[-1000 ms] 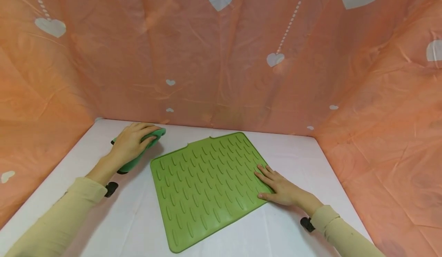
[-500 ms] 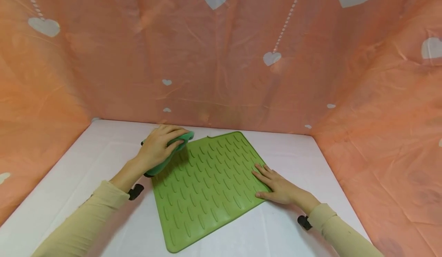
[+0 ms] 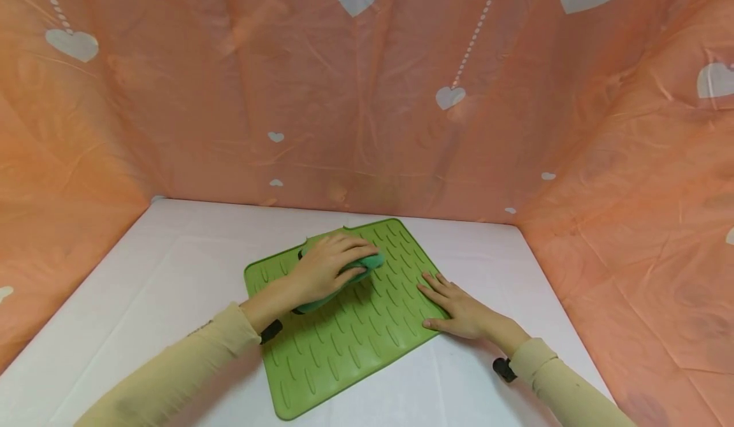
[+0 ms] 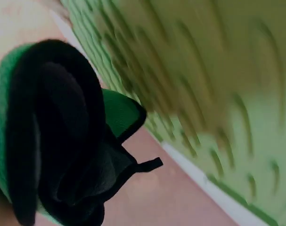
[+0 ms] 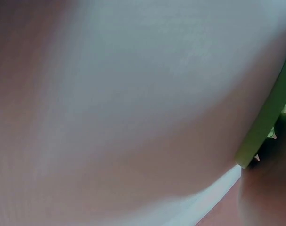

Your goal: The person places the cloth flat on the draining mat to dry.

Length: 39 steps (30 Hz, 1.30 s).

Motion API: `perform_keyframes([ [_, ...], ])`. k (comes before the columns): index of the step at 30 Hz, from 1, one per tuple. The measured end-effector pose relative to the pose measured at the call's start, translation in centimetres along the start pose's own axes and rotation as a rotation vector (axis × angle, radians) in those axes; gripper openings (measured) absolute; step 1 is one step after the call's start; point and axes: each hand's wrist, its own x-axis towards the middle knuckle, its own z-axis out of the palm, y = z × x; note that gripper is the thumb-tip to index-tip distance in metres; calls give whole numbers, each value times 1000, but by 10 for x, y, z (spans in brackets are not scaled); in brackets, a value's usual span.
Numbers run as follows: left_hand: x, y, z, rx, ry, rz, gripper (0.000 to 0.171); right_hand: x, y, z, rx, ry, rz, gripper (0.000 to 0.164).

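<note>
A green silicone drying mat (image 3: 309, 363) with rows of raised ridges lies at a slant on the white table. Over its upper middle, my left hand (image 3: 327, 266) grips a folded green cloth (image 3: 374, 261), fingers on top and thumb along the near side. In the left wrist view the cloth's black-edged folds (image 4: 58, 56) and a small black loop (image 4: 150, 165) show close above the ridged mat (image 4: 256, 61). My right hand (image 3: 459, 309) rests with spread fingers on the mat's right edge. The right wrist view catches only the mat's edge (image 5: 270, 108) and part of that hand (image 5: 270, 193).
White cloth covers the table (image 3: 143, 293) around the mat. An orange curtain (image 3: 367, 115) printed with pale hearts closes off the back and both sides. Each wrist carries a small black device, such as the right one (image 3: 504, 369).
My left hand has carried the cloth rightward, from the table left of the mat, across its left edge to its upper middle. The right hand has stayed on the mat, which lies as before.
</note>
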Motion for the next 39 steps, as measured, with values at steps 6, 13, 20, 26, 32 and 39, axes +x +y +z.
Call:
perform_keyframes([
  [6,3,23,23,28,-130,82,45,0,0,-1,5,-7,10,82],
  [13,-5,39,37,81,-378,74,52,-1,-1,-2,5,-6,12,82],
  [20,-15,41,48,116,-657,-50,62,-1,-1,-2,8,-3,12,81],
  [26,-18,41,48,100,-699,-68,63,1,-1,-2,31,-2,27,82],
  [32,-18,40,38,42,-655,-78,64,4,-5,-7,95,42,29,82],
  [39,-20,30,19,-109,-287,-125,38,20,-12,-16,216,262,46,59],
])
